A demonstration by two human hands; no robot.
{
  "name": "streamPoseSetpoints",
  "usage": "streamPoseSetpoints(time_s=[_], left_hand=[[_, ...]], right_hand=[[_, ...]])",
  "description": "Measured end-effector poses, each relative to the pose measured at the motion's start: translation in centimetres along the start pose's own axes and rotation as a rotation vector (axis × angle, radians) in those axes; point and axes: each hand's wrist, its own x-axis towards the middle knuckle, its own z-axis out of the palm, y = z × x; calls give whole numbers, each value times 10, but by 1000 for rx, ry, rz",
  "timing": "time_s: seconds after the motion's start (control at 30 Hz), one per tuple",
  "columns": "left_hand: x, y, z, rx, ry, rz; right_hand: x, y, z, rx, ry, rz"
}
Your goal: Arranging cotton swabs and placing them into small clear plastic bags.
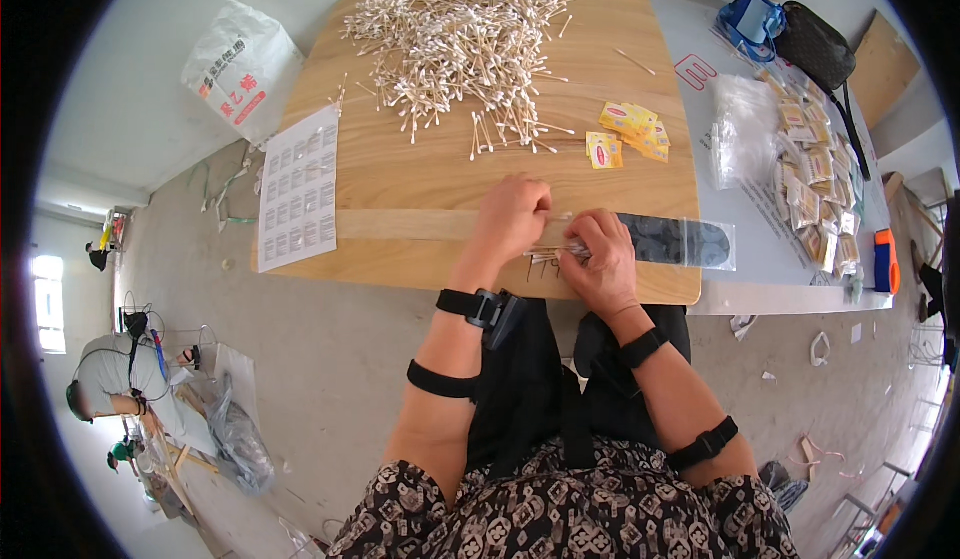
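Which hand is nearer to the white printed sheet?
The left. The left hand is apart from the printed sheet, to its right; the right hand is farther right, holding a bunch of cotton swabs.

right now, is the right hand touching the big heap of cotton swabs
No, the right hand holds a small bunch of swabs at the near side of the table, apart from the heap.

A wooden table (420,184) carries heaped cotton swabs (455,44), yellow cards (633,127), a printed sheet (300,189) and a flat clear bag (682,243). Small packets (818,171) lie on the grey surface (745,221) beside it.
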Motion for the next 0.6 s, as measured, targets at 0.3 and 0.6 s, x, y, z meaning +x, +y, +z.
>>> streamPoseSetpoints(time_s=[0.3, 0.6], left_hand=[[55, -40, -44, 180, 368, -613], [63, -71, -46, 206, 383, -702]], right_hand=[[0, -1, 0, -14, -19, -6], [1, -3, 1, 1, -6, -16]])
